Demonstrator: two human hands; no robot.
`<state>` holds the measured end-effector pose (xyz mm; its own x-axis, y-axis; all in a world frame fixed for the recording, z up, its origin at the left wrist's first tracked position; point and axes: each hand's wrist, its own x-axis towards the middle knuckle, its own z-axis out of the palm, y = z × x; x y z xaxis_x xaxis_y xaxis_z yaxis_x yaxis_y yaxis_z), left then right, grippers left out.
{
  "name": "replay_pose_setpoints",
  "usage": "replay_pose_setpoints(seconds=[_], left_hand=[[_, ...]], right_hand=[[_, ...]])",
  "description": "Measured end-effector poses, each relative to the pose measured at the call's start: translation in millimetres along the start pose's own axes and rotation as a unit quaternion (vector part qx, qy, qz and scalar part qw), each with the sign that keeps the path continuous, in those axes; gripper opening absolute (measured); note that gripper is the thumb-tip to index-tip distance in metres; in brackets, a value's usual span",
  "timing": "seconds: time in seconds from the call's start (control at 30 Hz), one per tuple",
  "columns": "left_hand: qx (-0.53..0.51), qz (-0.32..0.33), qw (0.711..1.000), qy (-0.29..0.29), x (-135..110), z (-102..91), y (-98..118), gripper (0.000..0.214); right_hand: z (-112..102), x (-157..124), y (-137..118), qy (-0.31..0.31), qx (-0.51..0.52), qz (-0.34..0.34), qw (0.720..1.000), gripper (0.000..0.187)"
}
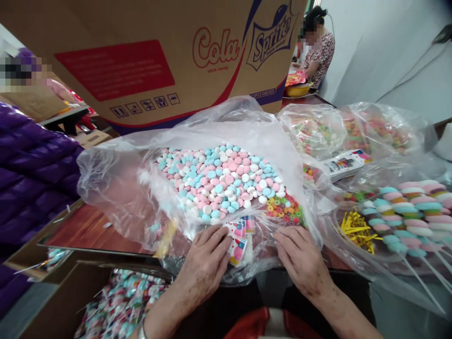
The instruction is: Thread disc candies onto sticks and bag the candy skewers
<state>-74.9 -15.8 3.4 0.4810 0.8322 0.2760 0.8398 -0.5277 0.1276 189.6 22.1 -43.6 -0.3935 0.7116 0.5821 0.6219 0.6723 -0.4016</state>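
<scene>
A large clear plastic bag (116,183) lies open in front of me, full of pink, blue and white round candies (222,181). A cluster of small coloured ring candies (284,208) sits at its near right. My left hand (205,263) rests on the bag's near edge, fingers curled on a small stack of printed cards (238,238). My right hand (302,259) lies beside it, fingers bent and pinching the plastic film near the ring candies.
A big cardboard box (151,56) printed "Cola Sprite" looms behind the bag. Candy skewers (406,212) and yellow twist ties (356,228) lie at right. A box of wrapped candies (120,301) sits lower left beside a purple quilted sleeve (31,174). Another person (318,47) sits far back.
</scene>
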Motion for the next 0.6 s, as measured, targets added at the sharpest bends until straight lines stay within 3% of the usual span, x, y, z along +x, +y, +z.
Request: replay_pose_setpoints(seconds=[0.1, 0.3, 0.43, 0.6], left_hand=[[0.0, -0.01, 1.0, -0.016, -0.6, -1.0, -1.4, 0.036], [0.054, -0.06, 0.997, 0.014, 14.8, 15.3, -3.6, 0.027], [0.034, -0.109, 0.993, 0.029, 26.1, 17.7, -1.2, 0.023], [-0.041, -0.078, 0.995, 0.046, 28.2, 5.4, -4.4, 0.027]], right_hand=[[0.7, -0.1, 0.7, 0.001, -0.001, 0.002, 1.0, 0.026], [0.2, 0.6, -0.2, -0.007, -0.004, 0.01, 1.0, 0.024], [-1.7, 2.0, -0.2, 0.002, 0.008, 0.013, 1.0, 0.026], [-2.4, 2.0, 0.5, 0.01, 0.013, 0.018, 1.0, 0.026]])
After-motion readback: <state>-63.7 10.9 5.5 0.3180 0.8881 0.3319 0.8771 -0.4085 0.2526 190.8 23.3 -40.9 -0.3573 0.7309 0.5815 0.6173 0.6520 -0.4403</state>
